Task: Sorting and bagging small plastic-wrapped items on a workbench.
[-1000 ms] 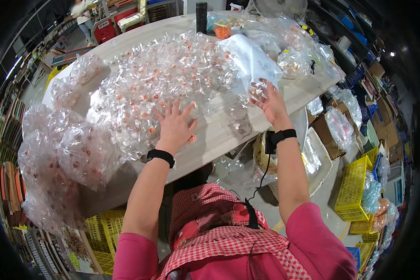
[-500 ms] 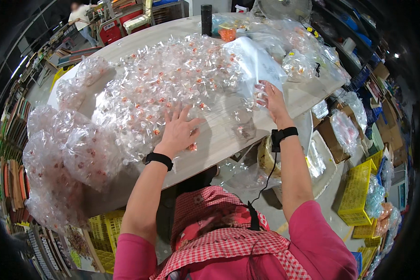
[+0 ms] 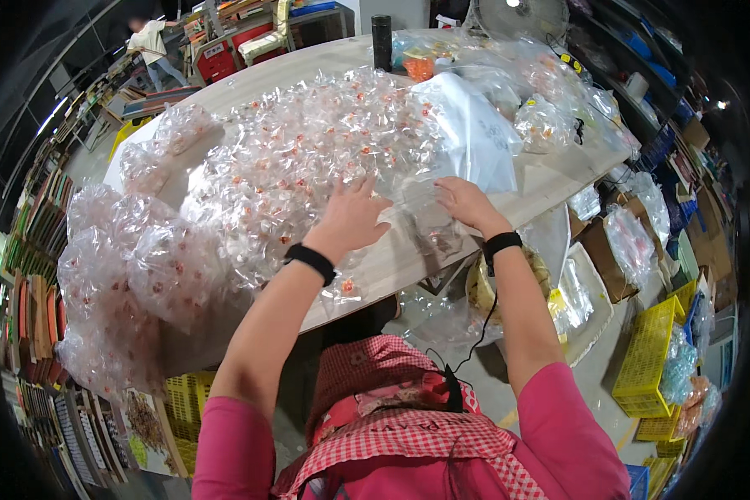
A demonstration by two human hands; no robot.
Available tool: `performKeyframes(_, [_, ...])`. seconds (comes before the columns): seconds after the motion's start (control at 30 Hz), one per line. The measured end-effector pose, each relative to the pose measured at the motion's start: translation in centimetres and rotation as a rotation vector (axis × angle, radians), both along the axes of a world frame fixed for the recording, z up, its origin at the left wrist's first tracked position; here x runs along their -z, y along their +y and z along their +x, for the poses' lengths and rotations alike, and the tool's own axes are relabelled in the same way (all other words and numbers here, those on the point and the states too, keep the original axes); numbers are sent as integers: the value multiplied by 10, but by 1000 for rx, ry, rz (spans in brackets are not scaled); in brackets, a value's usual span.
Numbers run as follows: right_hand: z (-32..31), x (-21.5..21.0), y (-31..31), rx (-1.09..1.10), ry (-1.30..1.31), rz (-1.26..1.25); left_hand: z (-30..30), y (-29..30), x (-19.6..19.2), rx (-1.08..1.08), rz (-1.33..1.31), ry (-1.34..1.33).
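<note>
A wide pile of small clear packets with orange-red and white bits (image 3: 292, 158) covers the middle of the table. My left hand (image 3: 352, 218) is over the pile's near right edge, fingers spread, with nothing seen in them. To its right lies a thin clear plastic bag (image 3: 425, 218), with a few packets visible near its lower end. My right hand (image 3: 473, 207) is at the bag's right side, fingers bent but apart; no held thing shows. One loose packet (image 3: 347, 287) rests near the table's front edge. Behind my right hand lies a white plastic sheet or bag (image 3: 475, 133).
Large filled clear bags (image 3: 133, 283) stand at the table's left end. A black bottle (image 3: 382, 43) stands at the back, with more bagged goods (image 3: 546, 125) at the right. Yellow crates (image 3: 648, 358) are on the floor. Another person (image 3: 150, 50) is far off.
My left hand has moved right along the pile's edge. My right hand has come left from the white sheet to the clear bag. The whole view has shifted slightly.
</note>
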State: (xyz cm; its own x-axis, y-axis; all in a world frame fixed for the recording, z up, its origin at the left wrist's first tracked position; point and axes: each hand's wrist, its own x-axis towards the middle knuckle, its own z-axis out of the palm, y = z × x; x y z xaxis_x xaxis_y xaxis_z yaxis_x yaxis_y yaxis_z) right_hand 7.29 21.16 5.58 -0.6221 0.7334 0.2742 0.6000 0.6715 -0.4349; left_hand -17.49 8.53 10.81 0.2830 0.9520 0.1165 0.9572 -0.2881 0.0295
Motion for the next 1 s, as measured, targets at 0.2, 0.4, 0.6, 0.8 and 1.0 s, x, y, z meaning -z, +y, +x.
performKeyframes(0.2, [-10,6,4,113,-31,132,1,38,39,-108,-64,-9])
performKeyframes(0.4, [-2,15,7,268,131,92,17,40,8,-92,180,202])
performKeyframes(0.6, [0,38,28,284,408,-152,68,11,-12,4,183,-101])
performKeyframes(0.8, [15,34,28,345,471,-276,133,-11,63,-45,338,136])
performKeyframes(1.0, [18,-27,-26,176,897,-745,112,4,63,-35,78,4])
